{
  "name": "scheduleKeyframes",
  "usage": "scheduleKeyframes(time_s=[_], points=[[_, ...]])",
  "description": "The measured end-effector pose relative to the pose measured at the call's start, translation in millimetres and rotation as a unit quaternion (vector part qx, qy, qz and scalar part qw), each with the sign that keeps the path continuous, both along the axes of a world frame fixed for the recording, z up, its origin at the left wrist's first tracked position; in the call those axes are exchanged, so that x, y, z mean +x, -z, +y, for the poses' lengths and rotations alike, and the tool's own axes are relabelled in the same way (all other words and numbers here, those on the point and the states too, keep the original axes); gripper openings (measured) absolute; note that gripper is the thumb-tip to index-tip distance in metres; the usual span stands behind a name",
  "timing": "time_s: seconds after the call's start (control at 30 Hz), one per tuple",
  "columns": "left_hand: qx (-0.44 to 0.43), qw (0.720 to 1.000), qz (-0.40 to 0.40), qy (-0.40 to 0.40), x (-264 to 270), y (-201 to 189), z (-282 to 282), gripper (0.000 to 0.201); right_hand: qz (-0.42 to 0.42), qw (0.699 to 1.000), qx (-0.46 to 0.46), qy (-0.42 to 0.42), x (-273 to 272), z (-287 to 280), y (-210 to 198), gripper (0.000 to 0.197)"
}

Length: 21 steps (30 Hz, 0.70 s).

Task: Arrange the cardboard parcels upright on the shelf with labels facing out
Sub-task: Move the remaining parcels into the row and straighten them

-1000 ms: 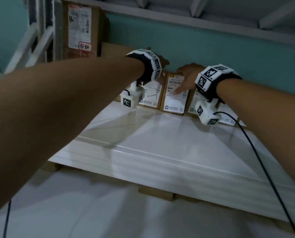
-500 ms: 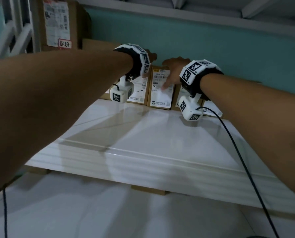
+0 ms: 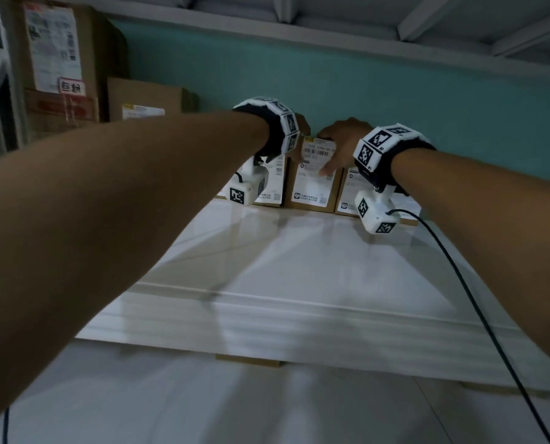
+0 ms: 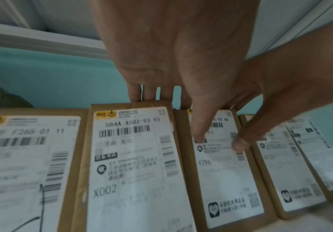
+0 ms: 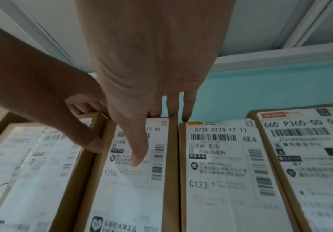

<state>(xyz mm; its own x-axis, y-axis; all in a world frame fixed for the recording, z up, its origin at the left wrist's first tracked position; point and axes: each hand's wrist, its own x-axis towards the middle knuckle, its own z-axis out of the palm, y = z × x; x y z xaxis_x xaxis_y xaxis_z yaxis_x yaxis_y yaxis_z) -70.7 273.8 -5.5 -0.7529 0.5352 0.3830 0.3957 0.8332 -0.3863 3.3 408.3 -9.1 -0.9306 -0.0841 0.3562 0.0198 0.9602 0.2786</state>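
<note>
Fingers [image 5: 167, 108] of both hands grip the upright Y296 parcel [image 5: 134, 188]; white label faces out.

Matt brown cardboard parcels [image 4: 183, 164] carry smooth white paper labels [image 5: 219, 172]; the white shelf [image 3: 299, 267] looks glossy.

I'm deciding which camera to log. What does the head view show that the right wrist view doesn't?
Only the head view shows the tall box at far left, the white shelf and the cable. Only the right wrist view makes labels readable: the C123 parcel and the P360 parcel. Both show the right hand and left hand gripping the Y296 parcel.
</note>
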Motion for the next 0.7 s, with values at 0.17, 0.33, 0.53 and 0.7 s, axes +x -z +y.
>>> scheduleKeyframes(time_s=[0.17, 0.33, 0.53, 0.7], points=[[-0.002, 0.999, -0.015, -0.037, 10, -8, -1, 0.061, 0.003, 1.0, 0.013, -0.023, -7, 3, -1, 0.047], [-0.009, 0.999, 0.0, -0.053, 17, -4, 3, 0.053, 0.03, 0.996, -0.023, -0.078, 0, 14, 6, 0.051], [0.007, 0.997, -0.009, -0.073, 19, -8, 7, 0.077, -0.009, 0.994, -0.089, -0.058, 20, 40, -8, 0.093], [0.057, 0.998, -0.002, -0.012, 29, -5, 38, 0.1, -0.008, 0.997, -0.078, 0.005, 30, 94, -7, 0.097]])
